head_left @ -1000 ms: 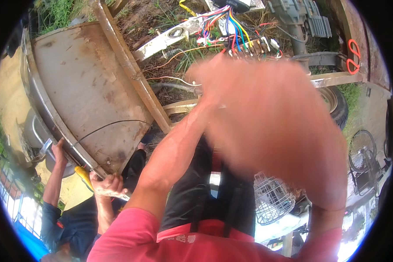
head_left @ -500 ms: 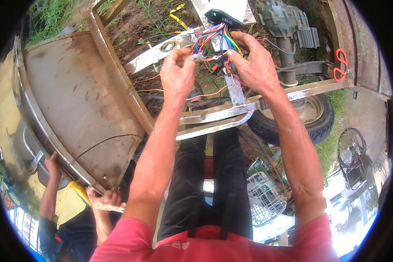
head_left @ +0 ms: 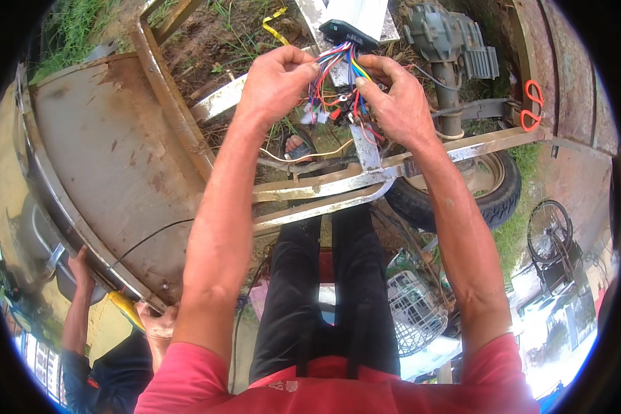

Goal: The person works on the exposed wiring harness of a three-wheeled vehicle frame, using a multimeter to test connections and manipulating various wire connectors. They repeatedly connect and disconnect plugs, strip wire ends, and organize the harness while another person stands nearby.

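Observation:
A silver controller box (head_left: pixel 355 17) with a black end plate rests on the metal frame, its bundle of coloured wires (head_left: pixel 342 61) hanging toward me. My left hand (head_left: pixel 277 79) pinches the wires on the bundle's left side, close to the black end. On the other side my right hand (head_left: pixel 395 96) has thumb and fingers closed on the yellow, green and blue wires. White connectors (head_left: pixel 315 116) and a red connector (head_left: pixel 335 114) dangle from the loose wire ends between my hands. A pale single wire (head_left: pixel 317 157) curves below them.
A metal frame bar (head_left: pixel 317 185) crosses before my legs, with a wheel (head_left: pixel 486 181) and a motor housing (head_left: pixel 438 31) at right. A large rusty panel (head_left: pixel 117 152) stands left, where another person's hand (head_left: pixel 157 323) grips its edge. A wire basket (head_left: pixel 417 310) lies behind.
My left hand has moved up and taken hold of the wires near the box. The connectors now hang lower, in plain view. My right hand stays on its wires.

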Tool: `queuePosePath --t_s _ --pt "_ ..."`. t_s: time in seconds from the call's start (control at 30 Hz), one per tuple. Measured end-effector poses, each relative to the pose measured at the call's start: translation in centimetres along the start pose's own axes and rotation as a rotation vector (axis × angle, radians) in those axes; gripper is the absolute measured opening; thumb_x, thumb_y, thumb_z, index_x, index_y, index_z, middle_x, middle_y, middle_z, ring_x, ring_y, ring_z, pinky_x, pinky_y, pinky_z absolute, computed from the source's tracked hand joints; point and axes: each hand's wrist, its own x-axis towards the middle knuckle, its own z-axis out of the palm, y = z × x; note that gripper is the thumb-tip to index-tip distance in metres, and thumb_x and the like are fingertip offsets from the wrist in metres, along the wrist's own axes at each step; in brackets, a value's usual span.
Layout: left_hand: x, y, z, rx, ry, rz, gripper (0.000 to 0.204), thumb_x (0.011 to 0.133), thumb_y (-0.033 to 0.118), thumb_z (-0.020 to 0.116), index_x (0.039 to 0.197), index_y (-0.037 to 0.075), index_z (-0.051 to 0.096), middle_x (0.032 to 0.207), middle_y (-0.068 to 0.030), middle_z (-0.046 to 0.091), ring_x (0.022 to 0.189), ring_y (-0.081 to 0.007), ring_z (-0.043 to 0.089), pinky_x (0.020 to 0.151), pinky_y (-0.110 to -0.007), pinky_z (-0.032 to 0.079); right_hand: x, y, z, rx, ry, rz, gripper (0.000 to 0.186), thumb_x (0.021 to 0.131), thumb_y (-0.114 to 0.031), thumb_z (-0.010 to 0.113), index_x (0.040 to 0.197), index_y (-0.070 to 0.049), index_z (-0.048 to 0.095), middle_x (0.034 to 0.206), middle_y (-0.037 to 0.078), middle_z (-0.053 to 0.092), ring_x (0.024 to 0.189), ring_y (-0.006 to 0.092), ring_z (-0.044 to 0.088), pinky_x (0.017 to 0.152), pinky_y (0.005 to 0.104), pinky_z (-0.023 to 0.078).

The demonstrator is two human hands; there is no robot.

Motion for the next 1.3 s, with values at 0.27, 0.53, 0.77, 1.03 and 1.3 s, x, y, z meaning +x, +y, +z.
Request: queuePosePath --t_s 0.27,0.53,0.77,1.03,1.3 --pt "1.0 0.5 -1.3 -0.510 -0.238 -0.214 0.012 0.096 0.013 0.068 0.100 0.002 0.067 0.088 -0.0048 0.069 0.068 -0.0110 0.063 0.063 -0.026 0.055 -0.8 -0.4 -0.1 -0.099 0.157 -0.172 0.041 0.088 -0.020 0.070 0.122 0.001 0.070 0.121 0.019 0.070 0.120 0.0318 0.064 0.107 0.0407 0.048" --pt "0.4 0.0 -1.0 -0.663 -0.260 -0.227 0.018 0.098 0.012 0.066 0.109 -0.003 0.066 0.101 -0.0112 0.073 0.077 -0.0164 0.070 0.070 -0.029 0.059 -3.5 -3.4 0.4 -0.148 0.057 -0.195 0.039 0.086 -0.029 0.078 0.115 -0.004 0.074 0.108 0.015 0.072 0.104 0.0289 0.067 0.093 0.0394 0.053" --pt "-0.8 0.4 -1.0 -0.791 -0.279 -0.259 0.024 0.100 0.013 0.064 0.115 -0.006 0.066 0.105 -0.0142 0.074 0.085 -0.0198 0.072 0.077 -0.033 0.060 -3.6 -2.6 1.3 0.293 -0.146 0.125 0.042 0.090 -0.021 0.073 0.122 0.005 0.068 0.101 0.013 0.077 0.087 0.0150 0.071 0.081 0.0298 0.056" --pt "-3.4 0.0 -2.6 -0.480 -0.135 -0.172 0.033 0.102 0.016 0.059 0.122 -0.009 0.064 0.109 -0.0159 0.072 0.095 -0.0222 0.070 0.095 -0.035 0.054 -3.1 -1.2 0.8 0.737 -0.132 0.222 0.030 0.094 -0.012 0.068 0.119 0.005 0.067 0.099 0.008 0.075 0.081 0.0085 0.064 0.071 0.0228 0.047" --pt "-5.3 -1.2 -2.2 -0.701 -0.116 -0.156 0.029 0.101 0.014 0.059 0.122 -0.005 0.065 0.111 -0.0156 0.073 0.103 -0.0230 0.071 0.087 -0.038 0.055 -3.8 -0.8 2.1 0.408 -0.094 0.188 0.030 0.093 -0.013 0.066 0.118 0.003 0.071 0.102 0.011 0.076 0.090 0.0169 0.071 0.083 0.0300 0.055"
